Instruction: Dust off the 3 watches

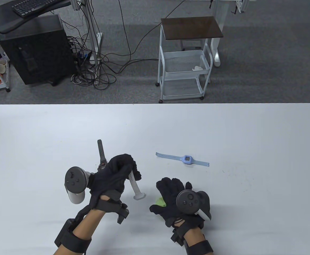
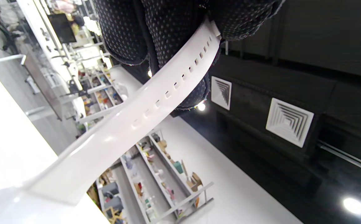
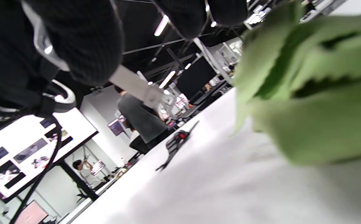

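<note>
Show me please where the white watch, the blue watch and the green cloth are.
white watch [image 2: 155, 102]: left wrist view, on its strap with the holes.
blue watch [image 1: 187, 159]: table view, on its square case.
green cloth [image 3: 317, 93]: right wrist view, on its folded middle.

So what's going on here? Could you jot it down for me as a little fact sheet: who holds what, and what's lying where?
Left hand: grips the white watch above the table, strap hanging out
Right hand: rests on the green cloth, fingers flat
Blue watch: flat on the table, beyond the right hand, untouched
Dark watch: on the table, partly hidden behind the left hand
Wiping now: not visibly; cloth and white watch are apart
</note>
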